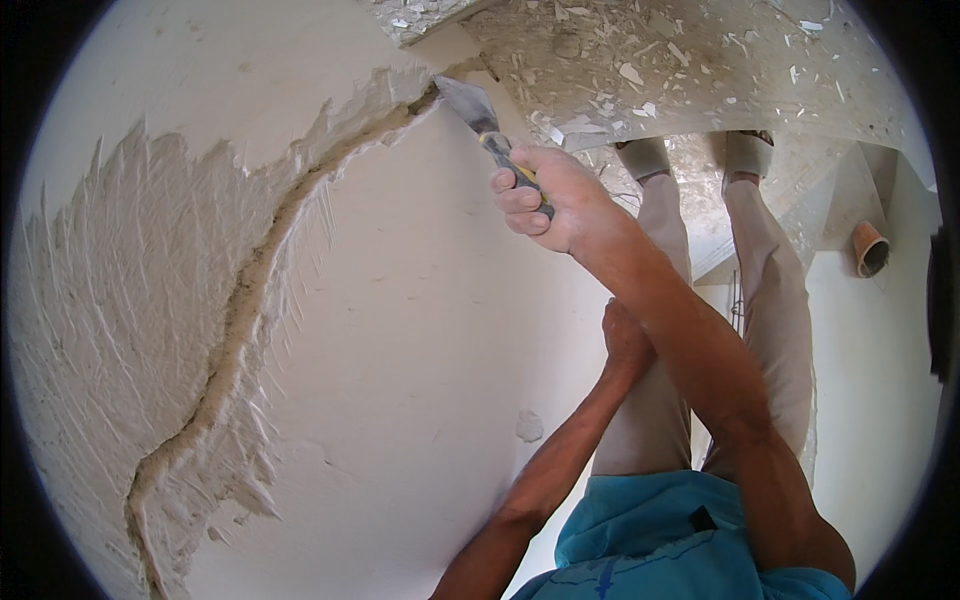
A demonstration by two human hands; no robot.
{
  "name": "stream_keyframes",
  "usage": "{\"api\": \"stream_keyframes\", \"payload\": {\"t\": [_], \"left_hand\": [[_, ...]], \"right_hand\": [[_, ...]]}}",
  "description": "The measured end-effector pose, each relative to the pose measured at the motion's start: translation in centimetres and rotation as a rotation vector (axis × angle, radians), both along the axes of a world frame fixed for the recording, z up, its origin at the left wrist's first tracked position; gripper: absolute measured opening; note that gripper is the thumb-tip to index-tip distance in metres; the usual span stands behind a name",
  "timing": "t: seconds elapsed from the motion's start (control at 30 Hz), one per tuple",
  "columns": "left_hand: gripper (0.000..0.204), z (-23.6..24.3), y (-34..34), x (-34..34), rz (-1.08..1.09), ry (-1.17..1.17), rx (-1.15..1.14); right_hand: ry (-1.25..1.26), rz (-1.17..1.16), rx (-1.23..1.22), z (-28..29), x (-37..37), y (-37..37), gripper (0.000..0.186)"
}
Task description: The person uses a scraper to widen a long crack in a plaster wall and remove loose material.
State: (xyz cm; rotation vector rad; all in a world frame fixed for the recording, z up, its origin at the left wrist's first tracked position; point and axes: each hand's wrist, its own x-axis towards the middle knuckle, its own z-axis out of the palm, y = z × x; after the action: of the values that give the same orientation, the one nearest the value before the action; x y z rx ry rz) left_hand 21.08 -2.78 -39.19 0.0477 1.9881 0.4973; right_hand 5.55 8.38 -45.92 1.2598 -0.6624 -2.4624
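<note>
My right hand [545, 200] grips the yellow-and-black handle of a metal putty knife [468, 105]. Its blade tip is pressed into the upper end of a long curved crack [245, 300] in a white plastered wall [420, 300]. The plaster on both sides of the crack is gouged and rough. My left hand [625, 340] rests low against my thigh with its fingers curled. My right forearm partly hides it, and I see nothing in it.
The floor [700, 70] below is strewn with plaster chips and dust. My sandalled feet [645, 155] stand on it, close to the wall. An orange pipe end [870, 250] sticks out at the right. A small chipped patch [529, 425] marks the wall.
</note>
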Motion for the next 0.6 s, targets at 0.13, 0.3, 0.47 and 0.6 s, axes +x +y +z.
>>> {"api": "stream_keyframes", "payload": {"t": [0.13, 0.3, 0.47, 0.6], "left_hand": [[0.026, -0.7, -0.7, 1.2, 0.107, 0.019, 0.053], [0.032, 0.2, 0.7, -0.6, 0.012, -0.061, -0.066], [0.032, -0.4, 0.2, -0.4, 0.0, -0.07, -0.07], [0.033, -0.5, 1.2, -1.3, -0.083, -0.117, -0.127]], "right_hand": [[-0.06, -0.1, -0.018, -2.5, -3.5, 0.3, 0.005], [-0.102, -0.043, 0.126, 0.8, -1.8, 0.3, 0.009], [0.039, 0.381, 0.823, 1.6, 1.9, -0.2, 0.042], [0.103, 0.654, 1.566, 1.3, 1.4, 1.0, 0.05]]}}
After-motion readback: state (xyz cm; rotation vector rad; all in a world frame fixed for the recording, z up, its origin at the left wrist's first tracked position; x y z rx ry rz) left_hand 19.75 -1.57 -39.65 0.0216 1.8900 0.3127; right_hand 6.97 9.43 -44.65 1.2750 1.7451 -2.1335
